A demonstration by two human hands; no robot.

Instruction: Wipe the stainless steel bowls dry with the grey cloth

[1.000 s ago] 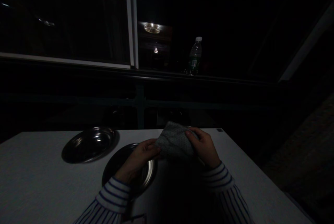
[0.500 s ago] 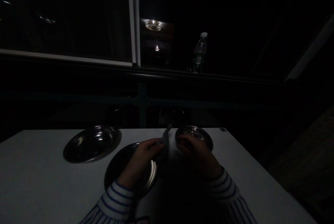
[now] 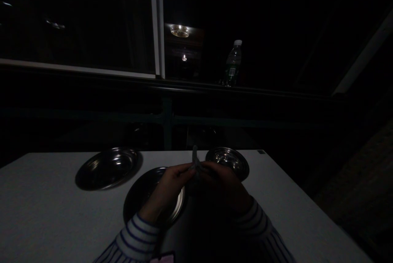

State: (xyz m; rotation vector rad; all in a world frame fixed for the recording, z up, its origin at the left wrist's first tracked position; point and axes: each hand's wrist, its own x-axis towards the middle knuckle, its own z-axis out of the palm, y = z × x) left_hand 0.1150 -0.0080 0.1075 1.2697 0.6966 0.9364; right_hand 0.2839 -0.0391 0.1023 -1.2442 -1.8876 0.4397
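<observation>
A slim pale-grey piece point(image 3: 195, 154) stands upright between my hands; its kind is too dark to make out. My left hand point(image 3: 172, 183) pinches its lower part between thumb and fingers, above the right side of a round metal plate point(image 3: 135, 197). My right hand point(image 3: 225, 181) has its fingertips closed on the same piece from the other side, close against the left fingertips. Behind the right hand lies a smaller metal bowl point(image 3: 238, 160), partly covered by that hand. Deep shadow hides the lower fingers of the right hand.
An oval-looking metal dish point(image 3: 106, 171) sits at the left of the white table point(image 3: 61, 214). A pink-and-dark object point(image 3: 164, 258) shows at the bottom edge. Beyond the table, a plastic bottle point(image 3: 233, 62) with a white cap stands on a ledge by the window frame point(image 3: 158, 21).
My right hand has moved left from in front of the bowl to meet the left hand at the grey piece. The piece now points more upright.
</observation>
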